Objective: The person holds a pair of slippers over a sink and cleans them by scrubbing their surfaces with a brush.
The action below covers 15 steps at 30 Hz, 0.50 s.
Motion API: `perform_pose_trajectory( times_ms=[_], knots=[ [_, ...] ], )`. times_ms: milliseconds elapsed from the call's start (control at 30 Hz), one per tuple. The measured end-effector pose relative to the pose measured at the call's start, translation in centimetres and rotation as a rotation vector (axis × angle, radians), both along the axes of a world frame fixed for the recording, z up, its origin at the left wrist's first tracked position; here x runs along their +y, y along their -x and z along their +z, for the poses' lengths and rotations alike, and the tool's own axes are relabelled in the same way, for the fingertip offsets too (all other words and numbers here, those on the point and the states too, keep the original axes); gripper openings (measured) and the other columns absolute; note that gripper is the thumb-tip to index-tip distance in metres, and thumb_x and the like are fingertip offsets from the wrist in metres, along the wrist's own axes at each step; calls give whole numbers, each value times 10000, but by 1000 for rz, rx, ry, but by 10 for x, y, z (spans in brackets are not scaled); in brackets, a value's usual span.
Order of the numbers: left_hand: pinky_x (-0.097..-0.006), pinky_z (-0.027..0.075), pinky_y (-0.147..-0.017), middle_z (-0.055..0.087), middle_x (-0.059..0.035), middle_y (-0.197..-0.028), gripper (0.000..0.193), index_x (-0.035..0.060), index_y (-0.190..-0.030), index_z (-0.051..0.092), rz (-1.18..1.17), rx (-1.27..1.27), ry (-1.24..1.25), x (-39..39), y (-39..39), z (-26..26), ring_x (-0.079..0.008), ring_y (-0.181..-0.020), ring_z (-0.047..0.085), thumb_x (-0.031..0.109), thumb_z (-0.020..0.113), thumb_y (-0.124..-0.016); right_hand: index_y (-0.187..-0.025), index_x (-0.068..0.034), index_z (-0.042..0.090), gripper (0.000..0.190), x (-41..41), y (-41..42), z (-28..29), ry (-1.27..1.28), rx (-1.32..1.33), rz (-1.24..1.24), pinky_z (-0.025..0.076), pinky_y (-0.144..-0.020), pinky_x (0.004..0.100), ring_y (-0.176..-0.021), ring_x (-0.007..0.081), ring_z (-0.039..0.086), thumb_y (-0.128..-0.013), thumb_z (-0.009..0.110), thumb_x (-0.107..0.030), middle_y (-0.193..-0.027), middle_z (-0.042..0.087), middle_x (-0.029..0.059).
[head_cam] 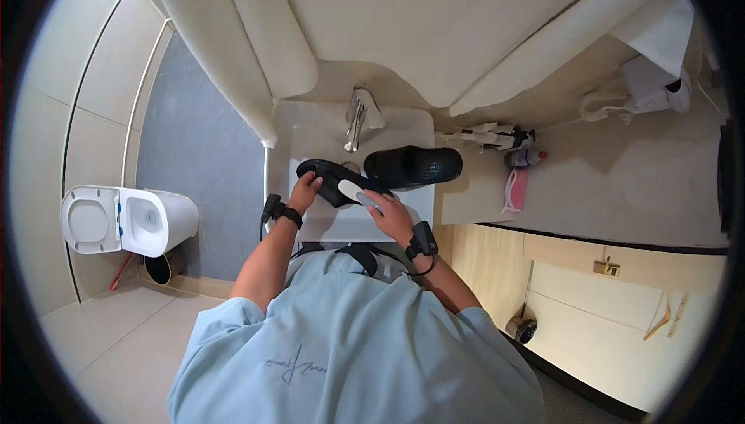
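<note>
My left hand (304,192) grips the edge of a black slide sandal (321,171), which lies tilted over the white washbasin (280,191). In my right hand (391,215) is a white and grey hand brush (350,189), its white end against the strap area of that sandal. Part of the sandal's right end is hidden behind the brush and my right hand. The second black slide sandal (433,165) rests at the basin's right side, its end reaching over the rim. Behind both sandals stands a chrome tap (355,124); whether water runs cannot be told.
On the counter (617,185) to the right lie small wrapped items (495,136), a plastic bottle (524,159) with a red cap and a pink packet (515,191). A corded hair dryer (655,95) hangs beyond them. At the left is a toilet (154,223), lid raised, beside a bin (158,268).
</note>
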State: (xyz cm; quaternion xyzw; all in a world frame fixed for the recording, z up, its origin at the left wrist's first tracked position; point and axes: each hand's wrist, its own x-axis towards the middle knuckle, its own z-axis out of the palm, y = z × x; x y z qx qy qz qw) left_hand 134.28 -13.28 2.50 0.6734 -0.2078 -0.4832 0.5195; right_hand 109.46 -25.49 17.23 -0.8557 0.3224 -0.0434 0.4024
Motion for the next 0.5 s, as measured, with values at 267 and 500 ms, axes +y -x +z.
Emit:
perform_pose_trajectory(
  times_ms=[267, 500],
  knots=[
    [-261, 433, -765, 578, 7, -884, 160, 4, -1032, 584, -39, -19, -4, -6, 2, 30, -100, -832, 503, 156, 603, -986, -1313, -102, 552, 406, 7, -51, 6, -52, -151, 34, 497, -912, 430, -1089, 392, 593, -911, 590, -145, -1211, 621, 176],
    [-275, 451, -787, 610, -8, -910, 219, -8, -1042, 585, 41, -60, -38, -2, 5, 12, -109, -858, 534, 194, 632, -973, -1292, -114, 566, 392, 3, -15, 8, -40, -84, -18, 518, -870, 426, -1047, 400, 619, -902, 614, -122, -1172, 647, 180]
  ],
)
